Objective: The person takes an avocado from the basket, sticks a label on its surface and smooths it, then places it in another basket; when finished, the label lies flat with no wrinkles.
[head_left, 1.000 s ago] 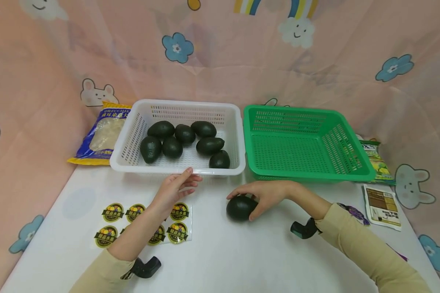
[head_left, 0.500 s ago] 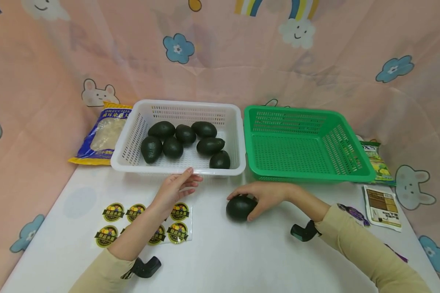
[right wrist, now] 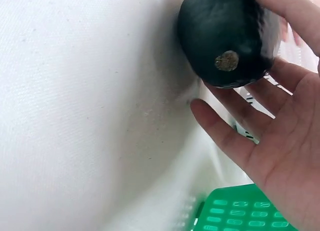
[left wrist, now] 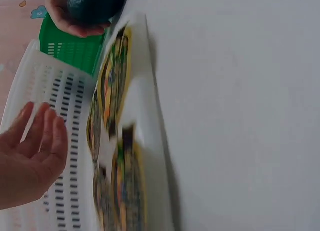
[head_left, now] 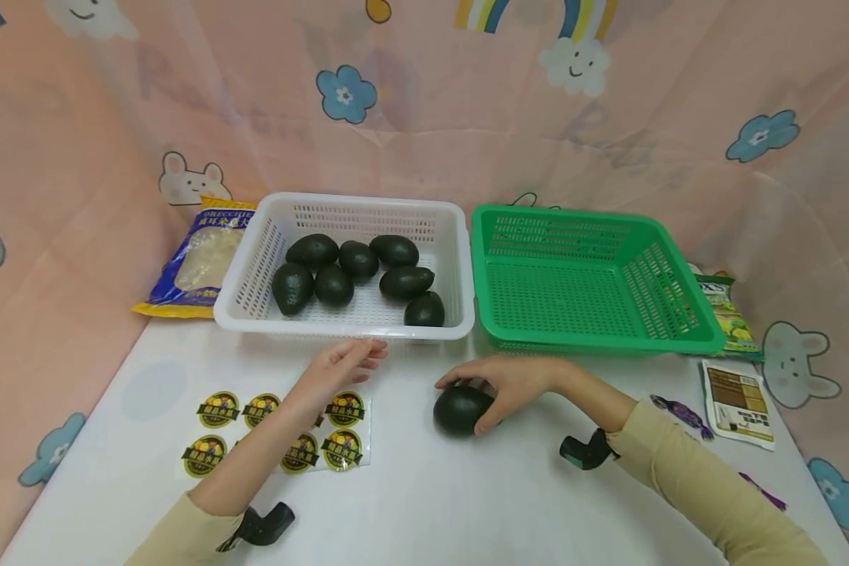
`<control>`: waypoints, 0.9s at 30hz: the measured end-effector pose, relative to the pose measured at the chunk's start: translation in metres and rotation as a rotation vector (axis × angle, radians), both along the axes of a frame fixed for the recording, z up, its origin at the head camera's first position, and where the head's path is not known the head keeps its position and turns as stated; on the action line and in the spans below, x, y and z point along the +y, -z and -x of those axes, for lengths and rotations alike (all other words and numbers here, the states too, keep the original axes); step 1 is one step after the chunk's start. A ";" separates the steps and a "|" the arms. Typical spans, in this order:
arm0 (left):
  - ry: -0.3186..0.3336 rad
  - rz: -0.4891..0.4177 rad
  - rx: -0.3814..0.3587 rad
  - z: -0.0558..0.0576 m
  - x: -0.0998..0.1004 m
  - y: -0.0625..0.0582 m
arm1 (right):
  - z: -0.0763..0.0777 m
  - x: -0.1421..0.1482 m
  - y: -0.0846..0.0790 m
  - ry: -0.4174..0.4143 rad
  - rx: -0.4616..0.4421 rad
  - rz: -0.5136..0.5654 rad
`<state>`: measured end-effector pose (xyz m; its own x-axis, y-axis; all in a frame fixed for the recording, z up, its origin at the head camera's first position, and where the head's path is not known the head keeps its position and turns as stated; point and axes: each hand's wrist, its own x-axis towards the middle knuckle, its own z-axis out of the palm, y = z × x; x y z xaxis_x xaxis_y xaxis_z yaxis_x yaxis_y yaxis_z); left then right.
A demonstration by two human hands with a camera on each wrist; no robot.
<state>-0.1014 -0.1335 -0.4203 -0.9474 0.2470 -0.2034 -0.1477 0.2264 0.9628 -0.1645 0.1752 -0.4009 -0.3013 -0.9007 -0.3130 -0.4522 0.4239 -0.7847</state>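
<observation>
A dark green avocado [head_left: 460,410] is at the middle of the white table, and my right hand [head_left: 512,385] holds it between thumb and fingers. The right wrist view shows the stem scar on this avocado [right wrist: 225,46], with the palm of the right hand [right wrist: 285,126] turned toward it. My left hand [head_left: 336,369] is over the table just in front of the white basket [head_left: 343,331], fingers loosely bent around nothing. Below that forearm lies a sheet of round black and yellow stickers [head_left: 343,448], partly covered by the arm. Several more avocados [head_left: 334,285] lie in the white basket.
A green basket [head_left: 601,343] stands right of the white one. At the far left leans a blue and yellow pasta bag [head_left: 198,259]. On the right are a green snack packet [head_left: 732,314], a brown and white pouch [head_left: 739,401] and purple wrapped items [head_left: 682,413].
My left hand has drawn back from the white basket's front rim, its fingers closer together. The right hand and its avocado have shifted slightly toward me.
</observation>
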 end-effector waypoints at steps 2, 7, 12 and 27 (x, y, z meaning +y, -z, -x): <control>0.097 0.261 0.136 -0.011 -0.015 0.001 | -0.001 -0.001 0.000 0.004 0.034 0.008; 0.215 0.763 0.404 -0.034 -0.052 0.008 | -0.007 -0.005 -0.004 0.028 0.161 0.075; 0.263 0.731 0.452 -0.032 -0.054 0.015 | -0.013 -0.016 -0.007 0.072 0.247 0.210; 0.497 0.350 0.315 -0.009 -0.021 -0.006 | -0.053 -0.067 -0.007 0.183 0.831 0.437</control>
